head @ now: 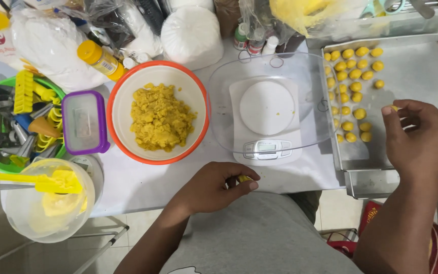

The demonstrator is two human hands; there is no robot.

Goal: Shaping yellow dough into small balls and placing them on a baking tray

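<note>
1. Metal baking tray (pixel 422 147) on the surface, right side: rows of small yellow dough balls (pixel 350 96).
2. Orange-rimmed bowl (pixel 157 68) of yellow dough (pixel 160 116), left of the digital scale (pixel 267 119).
3. Right hand (pixel 416 137): grip pinched on one dough ball (pixel 393 107) over the tray. Advice: set gently, keeping the spacing.
4. Left hand (pixel 216 187): fingers closed around a yellow dough piece (pixel 244 178) at the surface edge.

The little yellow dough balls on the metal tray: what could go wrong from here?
1. The dough balls lie packed close on the metal tray; the right hand, holding one above them, might dent a neighbour.
2. The left hand pinches a dough piece at the table's edge; it could drop.
3. The tray seems to overhang the table's corner and might tip.
</note>
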